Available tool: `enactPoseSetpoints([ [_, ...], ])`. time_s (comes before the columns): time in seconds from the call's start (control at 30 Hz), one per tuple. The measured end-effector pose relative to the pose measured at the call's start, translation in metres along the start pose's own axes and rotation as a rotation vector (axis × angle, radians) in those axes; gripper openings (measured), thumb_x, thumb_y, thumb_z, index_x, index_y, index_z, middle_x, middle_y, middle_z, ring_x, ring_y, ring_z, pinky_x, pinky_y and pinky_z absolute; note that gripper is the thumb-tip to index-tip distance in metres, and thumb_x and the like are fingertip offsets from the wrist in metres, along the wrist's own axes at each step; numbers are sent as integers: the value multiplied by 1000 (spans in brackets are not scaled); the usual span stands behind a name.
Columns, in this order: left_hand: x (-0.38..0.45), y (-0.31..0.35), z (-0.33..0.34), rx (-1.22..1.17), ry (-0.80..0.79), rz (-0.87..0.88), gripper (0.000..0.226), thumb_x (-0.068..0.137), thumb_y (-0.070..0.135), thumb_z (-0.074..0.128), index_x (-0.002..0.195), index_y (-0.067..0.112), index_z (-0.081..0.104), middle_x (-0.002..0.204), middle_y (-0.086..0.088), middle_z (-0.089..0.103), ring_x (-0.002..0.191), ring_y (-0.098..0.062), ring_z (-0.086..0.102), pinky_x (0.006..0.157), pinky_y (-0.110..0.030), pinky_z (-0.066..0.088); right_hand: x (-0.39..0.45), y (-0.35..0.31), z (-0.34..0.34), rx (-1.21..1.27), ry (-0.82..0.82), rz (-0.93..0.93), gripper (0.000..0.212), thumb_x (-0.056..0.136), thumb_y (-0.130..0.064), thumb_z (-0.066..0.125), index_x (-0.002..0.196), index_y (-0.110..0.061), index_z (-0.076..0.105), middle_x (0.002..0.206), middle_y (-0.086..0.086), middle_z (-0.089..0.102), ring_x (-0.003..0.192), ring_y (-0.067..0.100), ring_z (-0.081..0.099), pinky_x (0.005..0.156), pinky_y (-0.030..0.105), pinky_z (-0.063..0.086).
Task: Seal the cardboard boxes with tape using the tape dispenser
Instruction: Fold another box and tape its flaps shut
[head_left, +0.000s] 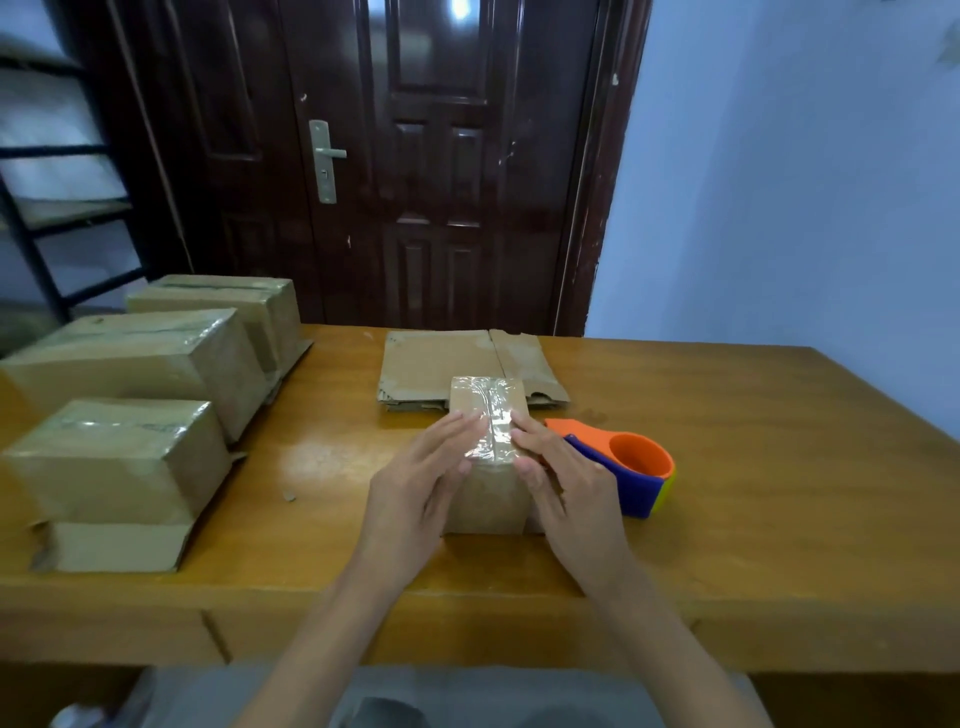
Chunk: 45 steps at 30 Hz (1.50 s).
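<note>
On a glossy wooden table (727, 467) facing a dark panelled door (415, 156) and pale blue wall (805, 182), the left hand (421, 488) and right hand (566, 483) are pressing straight fingers onto the taped small box (488, 499), the tape dispenser (631, 470) lying just right, sealed boxes (135, 364) sitting left.

A wooden table (727, 467) is filling the lower half of the view, and its top is shining a little under the light. Behind it a dark brown panelled door (441, 182) is standing closed, and a silver lever handle (326, 161) is sitting on its left side. On the right a pale blue wall (805, 182) is rising. At the far left a black metal shelf rack (47, 208) is standing against the wall, blurred.
</note>
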<state>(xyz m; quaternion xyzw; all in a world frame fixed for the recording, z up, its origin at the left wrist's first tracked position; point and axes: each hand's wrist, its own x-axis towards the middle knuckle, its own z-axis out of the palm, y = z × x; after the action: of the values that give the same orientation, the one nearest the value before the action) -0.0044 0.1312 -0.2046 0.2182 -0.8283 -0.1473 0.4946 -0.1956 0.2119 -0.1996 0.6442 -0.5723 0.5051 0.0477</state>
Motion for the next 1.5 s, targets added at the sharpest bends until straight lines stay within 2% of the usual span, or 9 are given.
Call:
enactPoseSetpoints([
  [0.17,6,3,-6,109,-48,56,32,110,23,52,136,17,70,147,7,62,147,-7,46,117,-24,42,3,-3,-1,-22,-4,22,36,108,-39,52,136,-21,67,143,-16,62,125,-10,59,102,14,50],
  [0.5,-4,24,-17,107,-101,-111,37,112,31,49,147,25,60,157,15,51,150,3,36,118,-31,44,-4,-30,-3,85,-32,185,40,106,-44,53,142,-30,62,149,-17,58,134,-7,52,110,28,50],
  [0.6,-13,28,-44,94,-62,-129,36,112,29,48,144,23,63,157,12,50,147,1,41,119,-27,41,-6,-50,-1,100,-99,118,38,105,-48,54,140,-35,61,159,-19,45,128,-16,50,103,17,51],
  [0.7,-29,25,-84,106,6,-139,31,112,20,50,138,19,67,154,7,48,142,0,43,114,-15,36,-7,-75,18,75,-228,96,54,95,-65,56,143,-39,56,167,-23,26,136,-3,46,102,23,52],
  [0.8,-39,6,-119,213,17,-157,29,110,21,52,134,19,69,145,6,52,135,-5,50,112,-23,44,2,-94,50,89,-277,69,56,94,-60,63,145,-40,53,165,-21,29,136,-1,45,107,28,52],
  [0.93,-44,-15,-147,605,10,-84,33,101,14,63,133,16,69,135,0,63,131,-20,55,106,-35,53,22,-106,99,96,-309,32,52,94,-46,72,143,-38,55,162,-21,35,133,-6,44,105,11,45],
  [1.2,-38,-34,-169,975,-69,-93,45,93,17,70,137,11,67,138,-7,69,134,-23,61,120,-52,38,46,-119,158,66,-278,7,50,97,-55,66,143,-40,52,164,-22,33,128,0,55,99,18,51],
  [1.37,-3,-24,-157,928,-3,-185,35,96,17,57,126,12,74,130,-6,73,129,-25,63,118,-51,41,52,-112,141,33,-398,-16,66,98,-60,61,156,-48,30,170,-23,17,138,2,47,107,28,48],
  [1.5,35,-5,-105,769,17,-129,40,103,27,46,131,14,72,136,-5,70,135,-25,60,118,-52,44,95,-57,89,-181,-395,71,64,100,-60,57,158,-46,33,170,-17,23,147,7,39,112,34,46],
])
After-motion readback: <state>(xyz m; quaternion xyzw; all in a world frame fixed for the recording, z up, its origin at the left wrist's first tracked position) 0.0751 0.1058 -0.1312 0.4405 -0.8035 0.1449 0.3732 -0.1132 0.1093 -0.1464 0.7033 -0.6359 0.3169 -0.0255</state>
